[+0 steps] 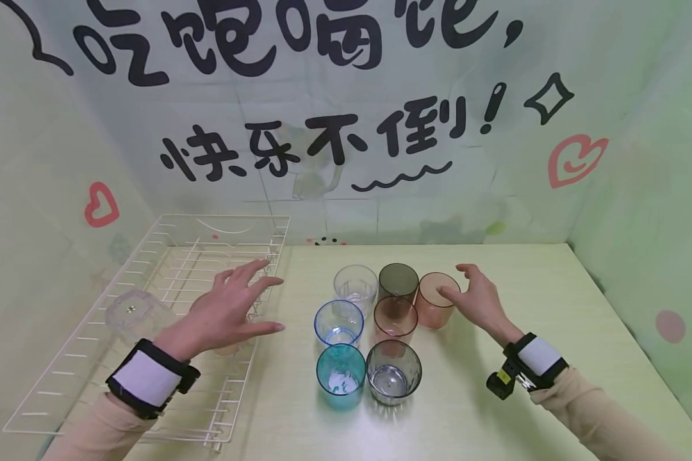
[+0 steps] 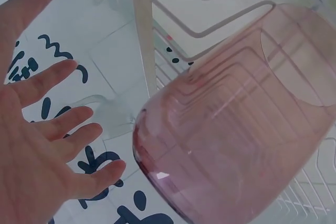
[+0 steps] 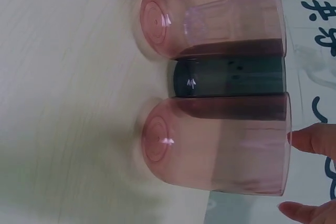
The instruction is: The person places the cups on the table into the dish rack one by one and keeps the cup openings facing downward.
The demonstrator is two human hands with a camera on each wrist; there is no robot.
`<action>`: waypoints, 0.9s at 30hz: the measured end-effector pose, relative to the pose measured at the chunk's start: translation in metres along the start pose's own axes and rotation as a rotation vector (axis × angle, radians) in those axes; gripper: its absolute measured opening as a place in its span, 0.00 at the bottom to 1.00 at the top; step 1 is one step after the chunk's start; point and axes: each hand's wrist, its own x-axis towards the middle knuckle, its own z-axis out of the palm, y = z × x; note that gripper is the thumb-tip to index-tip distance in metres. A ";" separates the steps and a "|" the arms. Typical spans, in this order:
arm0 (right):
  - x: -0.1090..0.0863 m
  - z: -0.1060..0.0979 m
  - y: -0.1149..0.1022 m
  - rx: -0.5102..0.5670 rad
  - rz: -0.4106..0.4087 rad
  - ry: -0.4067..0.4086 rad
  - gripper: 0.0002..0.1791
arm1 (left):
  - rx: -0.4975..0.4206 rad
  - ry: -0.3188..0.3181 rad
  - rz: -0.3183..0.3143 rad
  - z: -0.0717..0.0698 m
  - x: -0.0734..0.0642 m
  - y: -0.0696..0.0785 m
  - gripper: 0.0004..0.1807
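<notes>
My left hand [image 1: 222,314] is over the white wire rack [image 1: 239,384], fingers spread and holding nothing. Close beside it in the left wrist view is a pink glass [image 2: 236,124] in the rack, mostly hidden under the hand in the head view. My right hand [image 1: 481,301] is at the rim of the rightmost pink tumbler [image 1: 435,314], which stands upright on the table. One fingertip [image 3: 307,139] meets that rim in the right wrist view, while another stays apart from the glass. A dark green glass [image 1: 398,282] and a second pink glass [image 1: 395,320] stand right beside it.
Left of these stand a clear glass [image 1: 354,285], a blue-rimmed glass [image 1: 339,323] and a teal glass [image 1: 340,378]. A grey glass [image 1: 393,374] is nearest the front. In the rack sits an upturned clear glass [image 1: 135,314]. A printed wall sheet [image 1: 323,211] closes the back.
</notes>
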 end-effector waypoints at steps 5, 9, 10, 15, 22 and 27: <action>0.002 0.003 0.003 -0.009 0.069 -0.043 0.36 | 0.026 -0.009 -0.029 0.002 0.000 0.003 0.39; 0.003 0.005 0.006 -0.002 0.093 -0.063 0.36 | 0.033 -0.004 -0.027 0.003 -0.001 0.004 0.39; 0.003 0.006 0.007 -0.001 0.095 -0.067 0.36 | 0.036 -0.001 -0.024 0.003 -0.001 0.004 0.39; 0.001 0.009 0.010 -0.002 0.095 -0.071 0.35 | 0.043 0.004 -0.017 0.005 -0.001 0.004 0.39; 0.000 0.011 0.014 -0.001 0.092 -0.076 0.33 | 0.028 0.001 -0.012 0.005 -0.002 0.003 0.39; 0.000 0.010 0.014 0.055 0.104 -0.113 0.30 | 0.019 0.010 -0.003 0.006 -0.002 0.003 0.39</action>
